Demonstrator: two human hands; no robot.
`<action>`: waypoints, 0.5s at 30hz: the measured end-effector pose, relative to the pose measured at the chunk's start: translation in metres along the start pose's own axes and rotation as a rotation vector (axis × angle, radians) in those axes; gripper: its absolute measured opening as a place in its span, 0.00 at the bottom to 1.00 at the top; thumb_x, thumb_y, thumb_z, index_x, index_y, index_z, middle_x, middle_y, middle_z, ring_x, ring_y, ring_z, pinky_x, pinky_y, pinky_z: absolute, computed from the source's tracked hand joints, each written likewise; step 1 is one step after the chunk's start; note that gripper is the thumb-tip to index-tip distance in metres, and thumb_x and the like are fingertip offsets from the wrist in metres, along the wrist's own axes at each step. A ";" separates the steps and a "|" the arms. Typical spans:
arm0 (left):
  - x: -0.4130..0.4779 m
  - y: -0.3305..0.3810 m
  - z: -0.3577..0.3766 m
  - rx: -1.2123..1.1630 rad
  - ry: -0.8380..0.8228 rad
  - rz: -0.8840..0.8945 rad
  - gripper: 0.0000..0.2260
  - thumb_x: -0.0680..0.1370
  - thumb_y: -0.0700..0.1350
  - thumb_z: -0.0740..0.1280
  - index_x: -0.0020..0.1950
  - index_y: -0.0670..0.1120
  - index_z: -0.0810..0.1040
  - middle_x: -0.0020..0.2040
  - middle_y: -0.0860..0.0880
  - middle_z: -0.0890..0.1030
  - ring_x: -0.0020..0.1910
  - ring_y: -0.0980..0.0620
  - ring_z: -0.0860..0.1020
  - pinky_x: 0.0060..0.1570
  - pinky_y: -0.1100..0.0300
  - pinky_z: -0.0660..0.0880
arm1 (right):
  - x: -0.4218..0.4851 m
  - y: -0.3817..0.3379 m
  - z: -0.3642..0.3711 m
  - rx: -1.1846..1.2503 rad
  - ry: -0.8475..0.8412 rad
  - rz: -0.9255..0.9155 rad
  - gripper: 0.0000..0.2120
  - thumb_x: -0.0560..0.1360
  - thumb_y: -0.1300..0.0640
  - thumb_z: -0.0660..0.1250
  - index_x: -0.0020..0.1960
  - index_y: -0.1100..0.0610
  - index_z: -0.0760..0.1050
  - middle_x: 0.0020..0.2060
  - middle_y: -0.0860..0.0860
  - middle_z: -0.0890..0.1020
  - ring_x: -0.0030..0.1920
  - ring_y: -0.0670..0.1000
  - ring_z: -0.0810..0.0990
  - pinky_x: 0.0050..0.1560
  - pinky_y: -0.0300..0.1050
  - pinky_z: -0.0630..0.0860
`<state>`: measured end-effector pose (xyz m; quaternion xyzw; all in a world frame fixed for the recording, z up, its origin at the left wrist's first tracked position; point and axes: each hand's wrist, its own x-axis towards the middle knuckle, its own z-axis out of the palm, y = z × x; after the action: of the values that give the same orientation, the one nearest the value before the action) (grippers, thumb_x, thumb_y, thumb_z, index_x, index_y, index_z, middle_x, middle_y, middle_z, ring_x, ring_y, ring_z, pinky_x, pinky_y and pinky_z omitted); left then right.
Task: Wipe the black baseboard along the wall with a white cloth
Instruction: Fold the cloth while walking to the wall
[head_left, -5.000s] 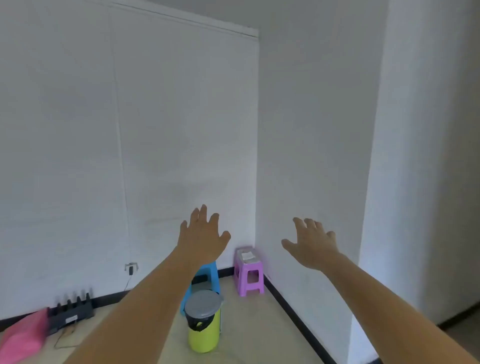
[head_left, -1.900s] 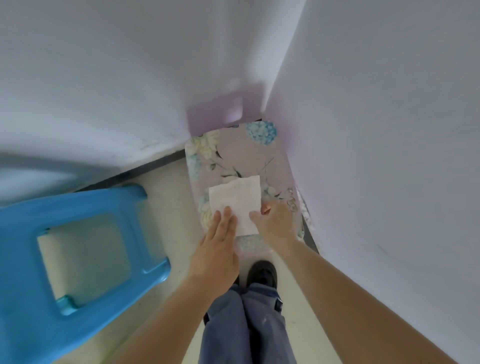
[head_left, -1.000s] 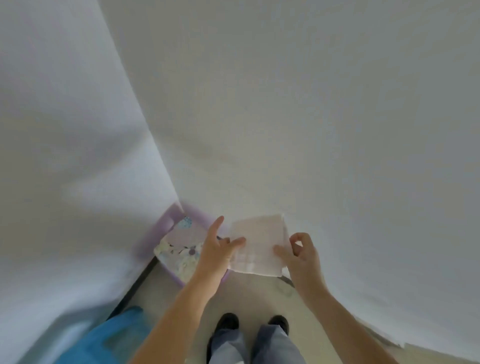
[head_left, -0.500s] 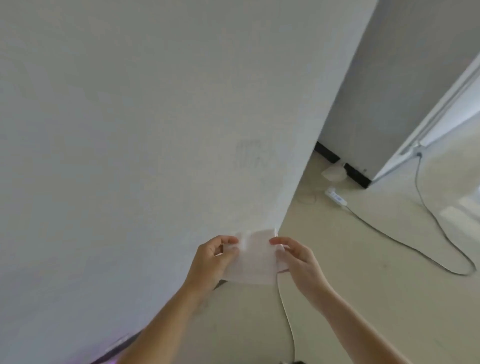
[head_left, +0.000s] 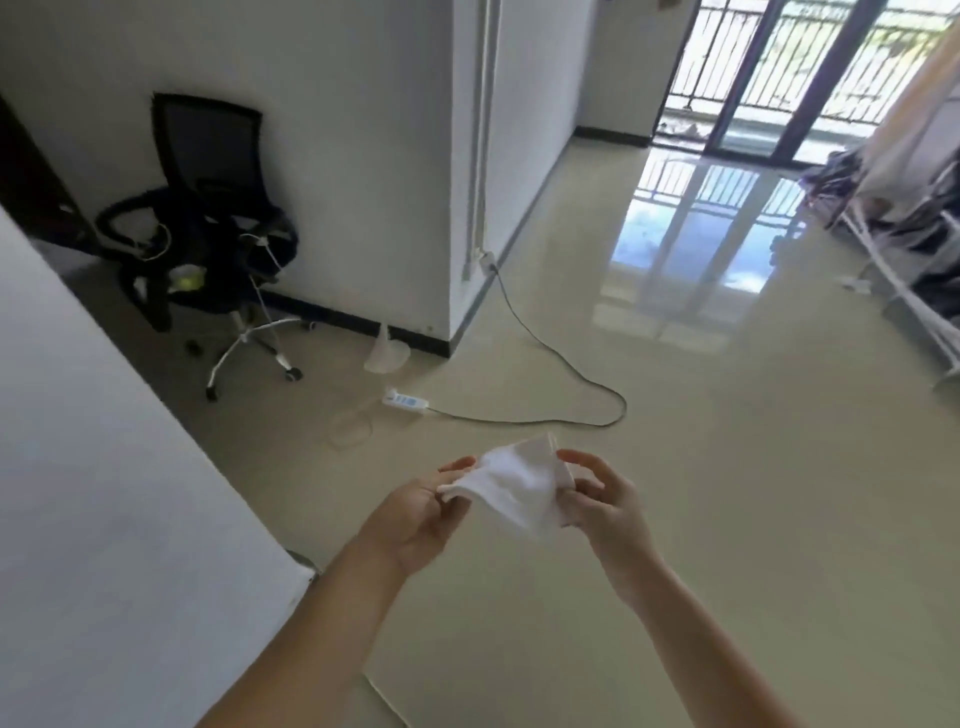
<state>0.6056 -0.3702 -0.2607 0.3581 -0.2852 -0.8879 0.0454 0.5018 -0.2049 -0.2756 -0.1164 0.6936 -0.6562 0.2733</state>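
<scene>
The person has a soft, crumpled white cloth (head_left: 519, 491) stretched between both hands, up in the air over the glossy beige tile floor (head_left: 701, 467). It's on the camera side of the white power strip (head_left: 406, 400) lying on that floor. The left hand (head_left: 415, 512) pinches the cloth's left corner between thumb and curled fingers, and the right hand (head_left: 605, 506) pinches the right edge the same way, so neither hand is free. The black baseboard (head_left: 358, 323) runs along the foot of the white wall just beyond the power strip, well apart from the cloth, and stops at the wall's outer corner to the strip's right. A dark cable (head_left: 576, 371) loops from the strip out to the right and back up to that corner. Between the strip and the baseboard sits a whitish plastic thing (head_left: 387, 356), too blurry to say what it is. Left of the strip and further back is a black mesh-back office chair (head_left: 208, 208) on a chrome star base. Its seat is loaded with dark stuff, pale cords and something yellow-green. Far right of the strip, a white wire rack (head_left: 883, 265) holds dark bundles, can't tell what. Way beyond the strip, dark-framed glass balcony doors (head_left: 779, 78) throw a bright reflection on the tiles.
</scene>
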 end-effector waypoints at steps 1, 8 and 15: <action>0.014 -0.001 0.017 -0.035 -0.013 -0.028 0.15 0.78 0.27 0.49 0.49 0.34 0.74 0.40 0.41 0.80 0.28 0.53 0.81 0.32 0.65 0.78 | 0.009 0.002 -0.012 0.080 0.016 0.054 0.25 0.65 0.71 0.63 0.55 0.49 0.77 0.35 0.56 0.82 0.33 0.51 0.77 0.38 0.44 0.78; 0.127 -0.008 0.088 0.536 -0.078 -0.088 0.06 0.77 0.34 0.64 0.53 0.38 0.77 0.43 0.44 0.81 0.35 0.53 0.81 0.33 0.63 0.79 | 0.079 0.014 -0.072 0.512 0.148 0.198 0.18 0.74 0.76 0.57 0.51 0.62 0.81 0.43 0.59 0.83 0.39 0.53 0.80 0.37 0.39 0.80; 0.273 0.015 0.152 0.779 -0.168 -0.181 0.33 0.70 0.48 0.75 0.70 0.48 0.64 0.57 0.43 0.76 0.52 0.46 0.79 0.40 0.53 0.80 | 0.209 -0.021 -0.123 0.521 0.285 0.208 0.18 0.74 0.70 0.57 0.36 0.60 0.83 0.35 0.58 0.79 0.33 0.52 0.76 0.31 0.39 0.74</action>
<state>0.3012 -0.3885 -0.3305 0.2982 -0.5702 -0.7401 -0.1955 0.2600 -0.2119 -0.3038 0.1225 0.5416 -0.7901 0.2597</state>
